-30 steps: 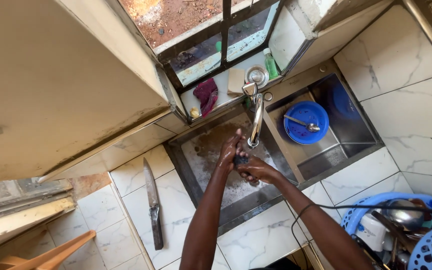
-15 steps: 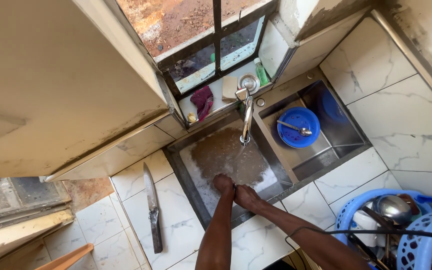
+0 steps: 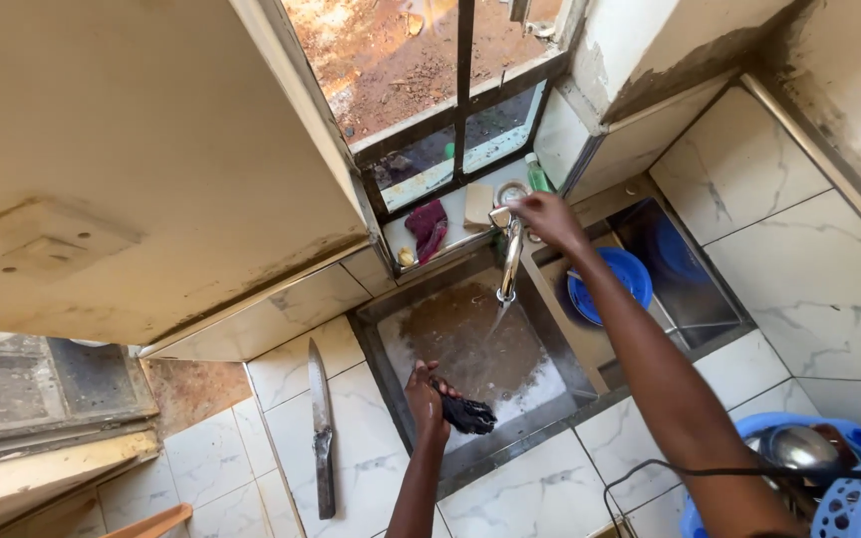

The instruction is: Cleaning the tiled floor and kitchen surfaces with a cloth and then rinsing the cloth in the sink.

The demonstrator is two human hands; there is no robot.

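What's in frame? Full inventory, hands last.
sink: 1, steel, two basins, under the window
tap: 1, chrome, running into the near basin
dark cloth: 1, black, wet, over the near basin
blue plate: 1, in the far basin
knife: 1, steel blade, dark handle, on the tiled counter
red rag: 1, on the sill
green bottle: 1, on the sill
blue basket: 1, bottom right corner, holds metal ware
left hand: holds the dark cloth
right hand: on top of the tap

Both arms are bare to the elbow, no sleeves showing; the left hand (image 3: 424, 391) and right hand (image 3: 548, 216) wear no gloves.
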